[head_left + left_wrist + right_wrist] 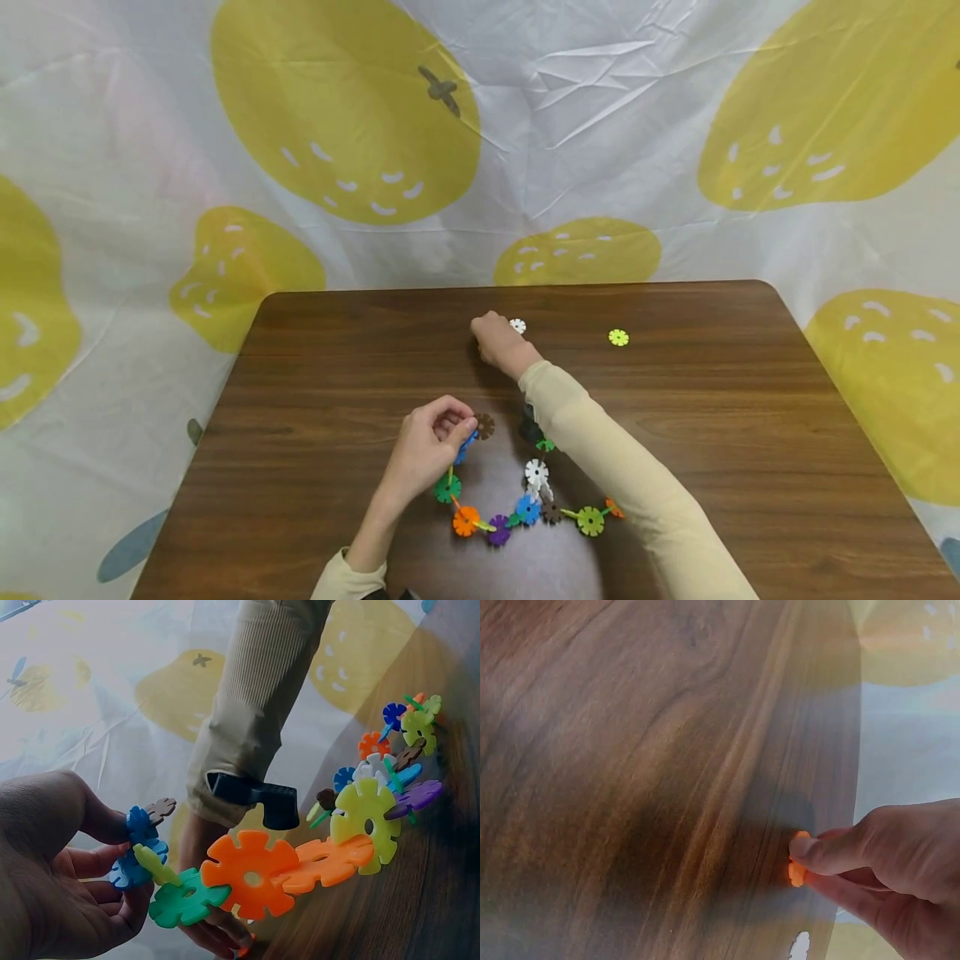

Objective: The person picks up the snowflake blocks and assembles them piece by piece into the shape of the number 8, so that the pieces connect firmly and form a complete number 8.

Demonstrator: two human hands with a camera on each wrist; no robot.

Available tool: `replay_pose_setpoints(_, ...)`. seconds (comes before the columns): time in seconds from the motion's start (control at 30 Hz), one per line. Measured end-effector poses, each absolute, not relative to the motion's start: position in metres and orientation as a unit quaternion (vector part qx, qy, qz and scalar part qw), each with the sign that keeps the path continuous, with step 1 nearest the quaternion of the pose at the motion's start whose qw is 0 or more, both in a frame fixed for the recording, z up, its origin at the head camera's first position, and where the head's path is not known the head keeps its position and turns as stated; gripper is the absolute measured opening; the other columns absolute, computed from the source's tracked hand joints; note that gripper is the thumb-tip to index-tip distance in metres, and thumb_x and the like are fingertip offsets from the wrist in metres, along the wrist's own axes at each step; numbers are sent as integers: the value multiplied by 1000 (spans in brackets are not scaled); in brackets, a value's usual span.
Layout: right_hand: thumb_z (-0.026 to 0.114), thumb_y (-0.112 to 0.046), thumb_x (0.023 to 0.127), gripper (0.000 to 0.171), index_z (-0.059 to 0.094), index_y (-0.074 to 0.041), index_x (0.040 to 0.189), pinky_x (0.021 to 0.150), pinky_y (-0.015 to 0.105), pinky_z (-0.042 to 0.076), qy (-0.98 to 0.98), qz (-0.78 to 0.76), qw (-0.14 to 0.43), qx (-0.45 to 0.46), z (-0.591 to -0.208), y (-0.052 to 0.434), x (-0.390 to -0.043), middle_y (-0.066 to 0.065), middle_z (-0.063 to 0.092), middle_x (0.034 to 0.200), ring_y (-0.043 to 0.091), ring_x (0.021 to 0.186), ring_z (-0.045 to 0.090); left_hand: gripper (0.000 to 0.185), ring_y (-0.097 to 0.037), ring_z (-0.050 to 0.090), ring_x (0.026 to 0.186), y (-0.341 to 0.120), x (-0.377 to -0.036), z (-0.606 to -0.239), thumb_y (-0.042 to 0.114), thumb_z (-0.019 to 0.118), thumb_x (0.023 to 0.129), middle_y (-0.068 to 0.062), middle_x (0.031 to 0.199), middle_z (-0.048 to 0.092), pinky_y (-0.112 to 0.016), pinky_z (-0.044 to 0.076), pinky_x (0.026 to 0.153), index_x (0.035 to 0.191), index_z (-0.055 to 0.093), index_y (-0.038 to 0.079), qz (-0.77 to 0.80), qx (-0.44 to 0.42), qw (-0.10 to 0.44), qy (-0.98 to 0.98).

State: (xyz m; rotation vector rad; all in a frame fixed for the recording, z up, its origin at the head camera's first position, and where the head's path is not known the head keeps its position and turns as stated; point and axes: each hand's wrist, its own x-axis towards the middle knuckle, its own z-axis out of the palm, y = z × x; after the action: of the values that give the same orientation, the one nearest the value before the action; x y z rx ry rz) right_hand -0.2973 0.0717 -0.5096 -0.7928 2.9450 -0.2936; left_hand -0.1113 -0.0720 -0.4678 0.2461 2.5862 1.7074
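My left hand [426, 442] pinches a blue notched plastic disc [135, 866] at one end of a chain of interlocking flower-shaped discs. A brown disc [485, 426] juts out from that end, beyond the fingertips. From there the chain runs through a green disc [447, 488], an orange disc [466, 521] and a purple disc [498, 530], curving toward the right forearm. Far back on the table, my right hand [501, 340] pinches a loose orange disc [797, 870] between thumb and fingers. In the head view that disc is hidden by the hand.
A white disc [517, 327] lies just beside the right hand, and a yellow disc [618, 337] farther right. The right sleeve [622, 458] crosses over part of the chain. A fruit-patterned cloth [420, 258] hangs behind the wooden table [337, 358].
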Motion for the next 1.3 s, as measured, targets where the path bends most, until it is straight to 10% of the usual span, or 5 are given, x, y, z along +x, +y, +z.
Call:
replay_pose_setpoints(0.63,80,-12,84,10,71,-12,84,68,24,49,916,-227,152,-292,-477,94,-282,0,68,81,14,75,59,4,-7,55,65,-71,-114,-470,5,71,93,-7,78,68,-17,49,60,93,72,1,551,74,7,831)
replay_pose_setpoints(1.3,73,-5,91,7,72,-11,96,69,20,55,852,-378,61,-357,-431,120,-204,-1,74,85,4,73,66,6,-8,52,65,-69,-113,-470,5,60,96,-5,77,62,-17,40,60,94,65,2,566,39,4,823)
